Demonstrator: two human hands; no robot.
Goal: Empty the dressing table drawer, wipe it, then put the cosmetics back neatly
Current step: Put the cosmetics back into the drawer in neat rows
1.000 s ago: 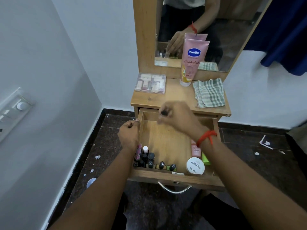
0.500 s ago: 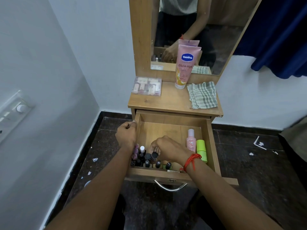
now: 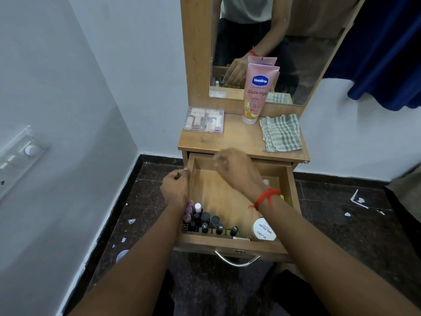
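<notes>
The wooden drawer of the dressing table is pulled out. Several small nail polish bottles stand in rows in its front left corner, and a white nail polish remover jar sits at the front right. My left hand grips the drawer's left wall. My right hand hovers over the back of the drawer just under the tabletop edge, blurred, fingers loosely apart with nothing seen in them. My right wrist hides most of the bottles at the drawer's right side; a green tip shows.
On the tabletop lie a clear box of small cosmetics, an upright pink Vaseline tube and a folded checked cloth. Behind them is the mirror. A wall stands close on the left; a blue curtain hangs at right.
My right hand set a dark bottle down among the nail polishes at the drawer's front, then rose to the back of the drawer. My left hand stayed on the drawer wall.
</notes>
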